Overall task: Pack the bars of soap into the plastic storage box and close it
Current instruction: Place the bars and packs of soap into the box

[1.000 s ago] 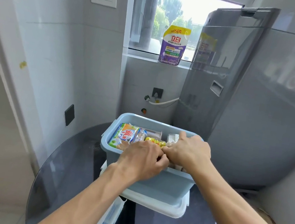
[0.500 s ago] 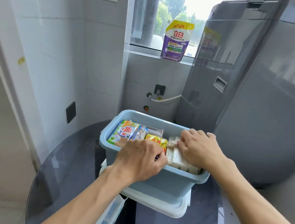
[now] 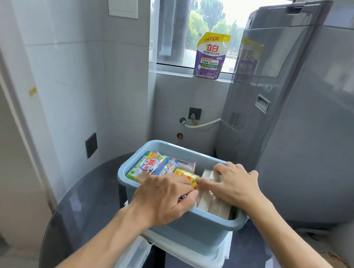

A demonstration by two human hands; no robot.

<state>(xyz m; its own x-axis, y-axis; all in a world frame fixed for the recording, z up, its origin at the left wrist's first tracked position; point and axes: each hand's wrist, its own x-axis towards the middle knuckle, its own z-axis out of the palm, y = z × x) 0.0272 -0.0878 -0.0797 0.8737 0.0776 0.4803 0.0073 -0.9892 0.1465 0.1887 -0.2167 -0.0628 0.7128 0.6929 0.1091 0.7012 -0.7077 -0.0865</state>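
"Where was the box when you looked in?"

"The light blue rectangular plastic storage box (image 3: 194, 228) sat open on a white plastic lid (image 3: 199, 258) lying flat on a round dark glass table (image 3: 83, 209), close to the grey washing machine (image 3: 267, 96). Both hands were inside the box."

"And the soap?"

"All in the box. A bar in a green, blue and orange printed wrapper (image 3: 147, 166) lay at the left end, with a small pale packet (image 3: 186, 165) behind it. A bar in a yellow wrapper (image 3: 185, 176) lay in the middle, and a row of pale tan bars in clear film (image 3: 213, 203) filled the right end."

"What were the hands doing?"

"The left hand (image 3: 162, 200) had its fingers curled around the near end of the yellow-wrapped bar, pinching it. The right hand (image 3: 236, 185) lay flat on the tan bars, fingers fairly straight and spread, pressing down; its thumb reached towards the yellow wrapper."

"Anything else about?"

"A purple, white and yellow detergent pouch (image 3: 210, 55) stood upright on the window sill (image 3: 173, 69), and a white hose (image 3: 202, 125) ran along the wall to the machine."
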